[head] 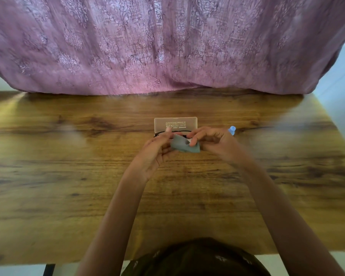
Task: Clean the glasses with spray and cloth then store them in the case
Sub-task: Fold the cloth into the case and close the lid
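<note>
- The glasses (160, 134) are held just above the bench (68, 176), in front of the translucent case (175, 123). The left hand (154, 150) grips them at its end of the frame, fingers curled round it.
- The right hand (210, 140) pinches the grey-blue cloth (184, 146) between thumb and fingertips, probably over a lens.
- A hard pinch while the other hand steadies only one end could twist the thin dark frame or strain a hinge.
- The cloth hangs bunched, so a bare fingertip could slip past its edge and smear the lens again.
- The spray bottle (232, 130) stands just behind the right hand; drawing that hand back could tip it over.
- The case lies close behind both hands, and a careless move towards it could shove it along the bench.
- Most of the glasses are hidden by the hands and the cloth. Only a thin dark line of frame shows, and I cannot tell whether the arms are folded.
- Only the blue cap of the bottle is visible.
- The near part of the case is covered, so I cannot say for sure that it lies open; its printed text is unreadable.
- Motion blur softens everything, so whether the lens is wet with spray cannot be judged.
</note>
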A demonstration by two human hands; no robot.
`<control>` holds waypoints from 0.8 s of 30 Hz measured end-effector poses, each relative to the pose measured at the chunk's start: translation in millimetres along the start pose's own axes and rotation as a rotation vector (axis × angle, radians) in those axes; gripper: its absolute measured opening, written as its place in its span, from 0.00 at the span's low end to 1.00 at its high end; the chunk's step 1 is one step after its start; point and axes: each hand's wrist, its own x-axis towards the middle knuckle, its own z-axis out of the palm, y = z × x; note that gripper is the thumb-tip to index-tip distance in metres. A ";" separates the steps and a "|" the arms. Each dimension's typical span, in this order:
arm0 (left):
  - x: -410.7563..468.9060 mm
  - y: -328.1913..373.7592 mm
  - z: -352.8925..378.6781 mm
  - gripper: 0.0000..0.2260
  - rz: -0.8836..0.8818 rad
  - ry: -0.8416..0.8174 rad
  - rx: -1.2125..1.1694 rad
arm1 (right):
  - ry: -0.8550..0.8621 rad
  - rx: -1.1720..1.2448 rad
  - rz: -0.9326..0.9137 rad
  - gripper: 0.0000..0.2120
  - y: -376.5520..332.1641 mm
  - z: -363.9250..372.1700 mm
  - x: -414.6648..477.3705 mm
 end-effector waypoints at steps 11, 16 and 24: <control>-1.7 -0.8 -1.4 0.07 0.120 0.081 0.022 | 0.197 -0.034 -0.072 0.14 6.8 3.8 3.3; -2.6 0.2 3.9 0.05 0.171 0.096 -0.052 | 0.228 0.244 0.122 0.07 4.3 11.9 3.5; -2.0 -0.2 8.2 0.06 0.233 0.101 -0.040 | 0.260 0.263 0.251 0.10 6.6 20.8 1.8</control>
